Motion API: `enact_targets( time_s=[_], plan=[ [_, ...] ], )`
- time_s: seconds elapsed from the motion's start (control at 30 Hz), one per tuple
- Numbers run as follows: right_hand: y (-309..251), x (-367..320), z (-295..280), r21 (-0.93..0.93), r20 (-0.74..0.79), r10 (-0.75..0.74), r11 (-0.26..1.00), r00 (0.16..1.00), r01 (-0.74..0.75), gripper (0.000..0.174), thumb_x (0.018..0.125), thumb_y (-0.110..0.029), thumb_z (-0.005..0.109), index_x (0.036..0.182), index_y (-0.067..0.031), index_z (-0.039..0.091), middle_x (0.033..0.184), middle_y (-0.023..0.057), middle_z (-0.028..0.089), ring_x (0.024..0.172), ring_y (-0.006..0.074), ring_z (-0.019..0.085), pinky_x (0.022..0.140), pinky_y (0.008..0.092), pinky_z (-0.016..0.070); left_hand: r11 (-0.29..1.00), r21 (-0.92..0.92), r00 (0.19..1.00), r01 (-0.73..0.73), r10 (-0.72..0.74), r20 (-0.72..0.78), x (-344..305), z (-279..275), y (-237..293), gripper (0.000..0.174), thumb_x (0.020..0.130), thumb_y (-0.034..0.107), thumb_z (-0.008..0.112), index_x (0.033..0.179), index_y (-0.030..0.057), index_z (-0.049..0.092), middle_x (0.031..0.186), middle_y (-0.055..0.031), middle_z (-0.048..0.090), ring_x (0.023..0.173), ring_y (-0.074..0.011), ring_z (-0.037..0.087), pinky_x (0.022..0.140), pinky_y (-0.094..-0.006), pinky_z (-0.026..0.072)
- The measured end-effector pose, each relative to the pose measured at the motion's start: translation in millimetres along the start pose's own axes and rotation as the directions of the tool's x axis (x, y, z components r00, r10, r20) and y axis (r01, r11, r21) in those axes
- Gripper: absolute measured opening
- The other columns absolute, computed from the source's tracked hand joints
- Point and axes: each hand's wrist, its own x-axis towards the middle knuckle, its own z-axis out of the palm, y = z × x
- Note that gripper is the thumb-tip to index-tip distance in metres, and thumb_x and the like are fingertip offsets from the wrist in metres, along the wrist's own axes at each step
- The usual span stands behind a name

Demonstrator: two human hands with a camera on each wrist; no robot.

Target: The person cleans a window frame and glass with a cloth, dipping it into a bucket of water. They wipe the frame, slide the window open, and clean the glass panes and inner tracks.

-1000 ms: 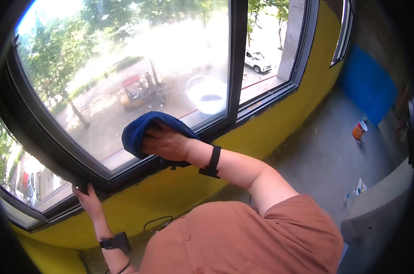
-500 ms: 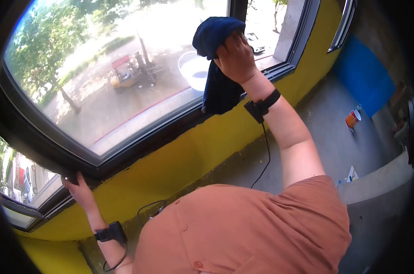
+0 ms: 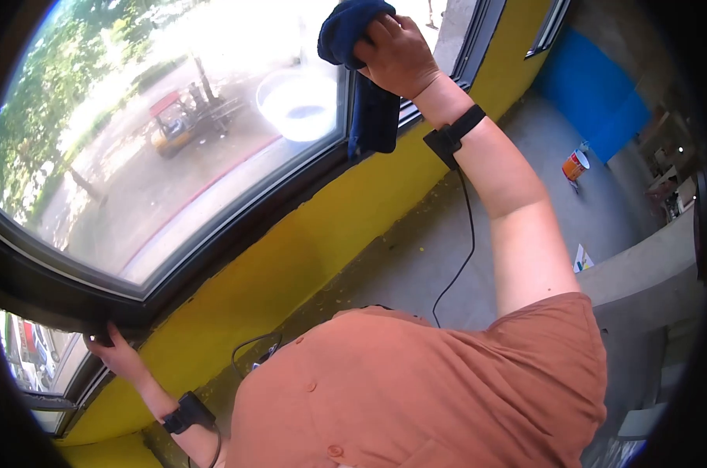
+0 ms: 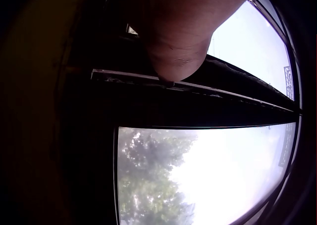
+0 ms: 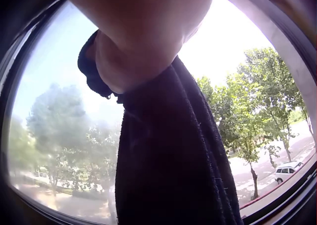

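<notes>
My right hand (image 3: pixel 400 56) is raised at the upper part of the window and grips a dark blue cloth (image 3: pixel 342 35). The cloth is bunched under the fingers, and a long fold hangs below the hand over the upright bar of the window frame. In the right wrist view the hanging cloth (image 5: pixel 168 150) fills the middle, with glass to its left. Down at the lower left, my left hand (image 3: pixel 121 360) holds the edge of the dark window frame (image 3: pixel 65 300), thumb and fingers around it. The left wrist view shows that hand (image 4: pixel 181 46) against the frame, its fingertips hidden.
Beyond the glass (image 3: pixel 135 195) stands a white bucket (image 3: pixel 299 108) on the outer ledge. A yellow wall (image 3: pixel 291 242) runs below the window. An orange paint can (image 3: pixel 575 166) stands on the grey floor near a blue panel (image 3: pixel 591 93). A cable (image 3: pixel 469 234) hangs from the right wrist.
My right hand has carried the cloth from the lower glass up and right to the window's upright bar. The left hand keeps its hold on the frame; the view has shifted right.
</notes>
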Motion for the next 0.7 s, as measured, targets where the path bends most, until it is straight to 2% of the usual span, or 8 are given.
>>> enact_targets(
  time_s=[0.1,0.2,0.37,0.4,0.47,0.53,0.6,0.7],
  plan=[
    [9,-9,-1,-0.009,0.086,0.037,0.999,0.996,-0.036,0.032,0.073,-0.034,0.082,0.101,-0.0257,0.068,0.104,0.003,0.057,0.107,0.0232,0.061,0.087,0.0417,0.0526,1.0,0.028,1.0,-0.005,0.005,-0.002,0,1,-2,0.074,0.098,0.044,0.064,0.147,-0.0052,0.037,0.139,-0.0296,0.052,0.127,-0.042,0.053,0.105,-0.0453,0.0431],
    [19,-20,1,-0.049,0.192,0.094,0.995,0.977,-0.086,0.028,0.075,-0.033,0.079,0.1,-0.0247,0.068,0.104,0.0034,0.057,0.106,0.0228,0.061,0.086,0.0409,0.0532,0.999,-0.019,0.998,0.05,-0.049,0.028,-1,1,-3,0.068,0.099,0.039,0.063,0.148,-0.001,0.038,0.143,-0.0257,0.051,0.128,-0.0396,0.053,0.104,-0.0446,0.0447],
    [47,-45,15,-0.077,0.206,0.162,0.986,0.965,-0.149,0.017,0.081,-0.02,0.068,0.098,-0.0185,0.067,0.102,0.0088,0.056,0.105,0.0295,0.06,0.085,0.0397,0.0559,0.999,-0.006,0.998,0.047,-0.047,0.037,-3,-2,-1,0.073,0.099,0.044,0.062,0.149,-0.002,0.034,0.141,-0.0255,0.051,0.124,-0.0385,0.055,0.104,-0.0433,0.0451],
    [52,-50,16,-0.089,0.27,0.212,0.977,0.939,-0.195,0.02,0.083,-0.018,0.066,0.103,-0.018,0.065,0.105,0.0098,0.055,0.105,0.0294,0.06,0.086,0.039,0.0564,0.998,0.013,0.997,0.061,-0.061,0.037,-2,-1,-1,0.074,0.099,0.044,0.062,0.149,-0.0023,0.034,0.141,-0.026,0.051,0.123,-0.0386,0.055,0.103,-0.0432,0.0453],
    [66,-62,22,-0.121,0.359,0.274,0.962,0.892,-0.247,0.041,0.075,-0.019,0.077,0.111,-0.0143,0.061,0.112,0.0131,0.052,0.112,0.0333,0.058,0.089,0.0421,0.056,0.998,0.05,1.0,0.024,-0.024,0.006,-3,1,-2,0.074,0.1,0.044,0.062,0.149,-0.0035,0.033,0.142,-0.0276,0.048,0.128,-0.039,0.051,0.106,-0.0436,0.0421],
    [84,-72,27,-0.149,0.37,0.287,0.957,0.884,-0.249,0.037,0.079,-0.015,0.073,0.114,-0.0142,0.06,0.113,0.0126,0.052,0.115,0.0322,0.058,0.091,0.0429,0.0557,0.999,0.045,1.0,0.014,-0.014,0.012,-3,1,-3,0.075,0.1,0.044,0.062,0.149,-0.0039,0.033,0.144,-0.0279,0.046,0.13,-0.0392,0.049,0.108,-0.0437,0.04],
    [105,-82,31,-0.218,0.429,0.301,0.949,0.851,-0.226,0.026,0.09,-0.01,0.056,0.115,-0.014,0.06,0.116,0.0122,0.054,0.119,0.0325,0.057,0.092,0.0434,0.0553,0.998,0.038,0.999,0.046,-0.047,0.027,-2,-1,5,0.075,0.1,0.044,0.061,0.149,-0.0042,0.032,0.145,-0.0279,0.045,0.129,-0.0397,0.049,0.108,-0.044,0.0394],
    [127,-91,44,-0.255,0.523,0.453,0.892,0.722,-0.374,0.029,0.093,-0.012,0.052,0.12,-0.018,0.062,0.122,0.0108,0.057,0.122,0.0305,0.057,0.095,0.0441,0.0533,0.999,0.012,0.999,0.033,-0.034,0.035,-3,0,3,0.076,0.1,0.045,0.061,0.149,-0.0047,0.031,0.145,-0.0285,0.045,0.13,-0.0402,0.048,0.109,-0.0445,0.0383]
  ],
)
